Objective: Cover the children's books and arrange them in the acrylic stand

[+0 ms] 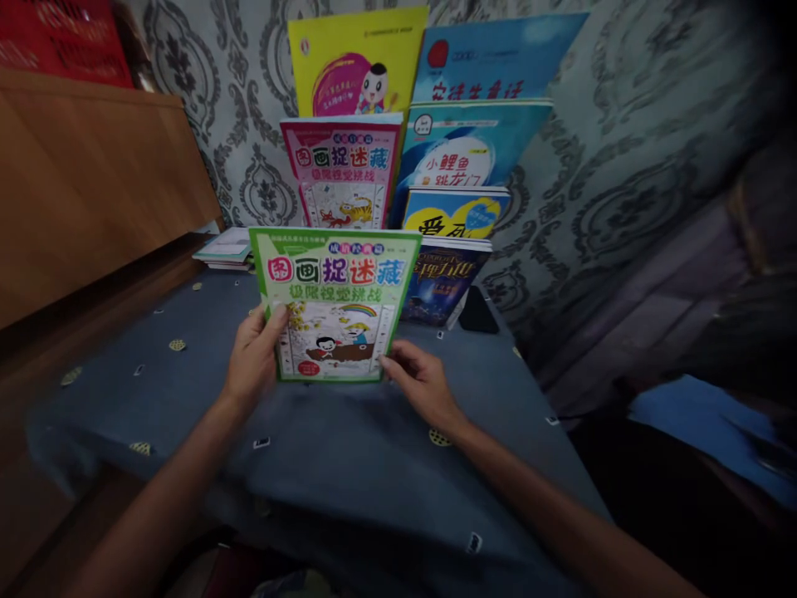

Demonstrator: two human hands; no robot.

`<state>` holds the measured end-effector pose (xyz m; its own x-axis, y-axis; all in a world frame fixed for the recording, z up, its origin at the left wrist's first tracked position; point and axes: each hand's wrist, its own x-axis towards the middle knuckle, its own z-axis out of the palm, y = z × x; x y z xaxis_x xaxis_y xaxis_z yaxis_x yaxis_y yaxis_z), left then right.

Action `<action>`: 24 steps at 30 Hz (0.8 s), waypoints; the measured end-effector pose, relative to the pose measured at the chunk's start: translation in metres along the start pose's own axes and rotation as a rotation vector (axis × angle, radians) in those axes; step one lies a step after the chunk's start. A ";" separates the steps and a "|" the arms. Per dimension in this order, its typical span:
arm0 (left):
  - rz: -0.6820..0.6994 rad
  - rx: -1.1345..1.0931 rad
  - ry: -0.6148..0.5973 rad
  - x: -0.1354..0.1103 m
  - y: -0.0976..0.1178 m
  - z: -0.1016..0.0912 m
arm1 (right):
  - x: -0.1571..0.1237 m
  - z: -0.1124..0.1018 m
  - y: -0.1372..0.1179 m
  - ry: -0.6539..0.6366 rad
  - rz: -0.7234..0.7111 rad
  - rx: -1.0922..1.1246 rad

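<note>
Table (349, 448), blue-grey cloth with small patches, fills the lower middle. Its far edge meets a patterned wall (598, 166). A wooden panel (87, 191) runs along the table's left edge.

Books lean on the wall at the far edge in two stepped columns. Left column: yellow book (354, 58) at the back, pink book (341, 170) in front of it. Right column, back to front: blue book (498, 54), blue-and-white book (466, 145), yellow-and-blue book (454, 214), dark starry book (439, 282). Each one covers the lower part of the one behind it.

Green book (336, 303): I hold it upright over the middle of the table, cover facing me, just in front of the pink book and overlapping the bottom of it. I can't tell whether its lower edge touches the cloth.

A flat pile of thin books (224, 249) lies at the far left corner.

My left hand (252, 361) is clamped on the green book's lower left edge, thumb on the cover, fingers behind. My right hand (423, 386) is at the lower right corner, thumb tip touching the edge and fingers loosely curled. I can't tell whether it's pinching or just resting.

A small black object (478, 314) lies flat on the cloth just right of the dark starry book, too dark to identify.
</note>
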<state>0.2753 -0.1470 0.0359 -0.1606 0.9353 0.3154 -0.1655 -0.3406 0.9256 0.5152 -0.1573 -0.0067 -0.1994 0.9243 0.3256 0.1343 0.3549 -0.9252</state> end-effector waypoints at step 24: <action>-0.071 1.052 -0.465 0.018 -0.063 -0.037 | -0.033 -0.008 0.018 -0.259 0.646 0.317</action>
<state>0.2470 -0.1129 -0.0242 0.2276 0.9686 0.1000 0.7688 -0.2418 0.5920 0.5318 -0.1807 -0.0330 -0.4023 0.8582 -0.3190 0.0239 -0.3384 -0.9407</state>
